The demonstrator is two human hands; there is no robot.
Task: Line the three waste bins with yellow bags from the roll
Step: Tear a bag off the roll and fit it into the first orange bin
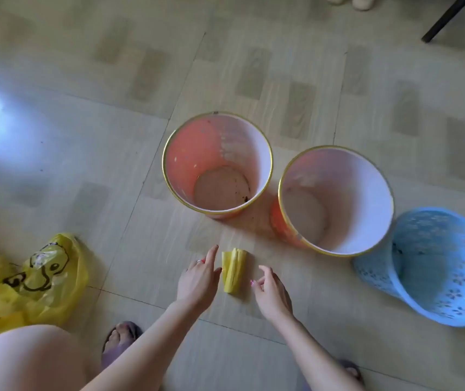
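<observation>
Yellow bag roll (234,270) is lying on the tiled floor (84,136) before three unlined bins (335,198); left hand (198,277) is touching its side, forefinger straight; right hand (270,292) is hovering beside it, loosely curled, holding nothing

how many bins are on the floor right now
3: an orange bin mid-floor, a second orange bin to its right, and a blue perforated bin farthest right, partly cut off by the frame edge.
</observation>
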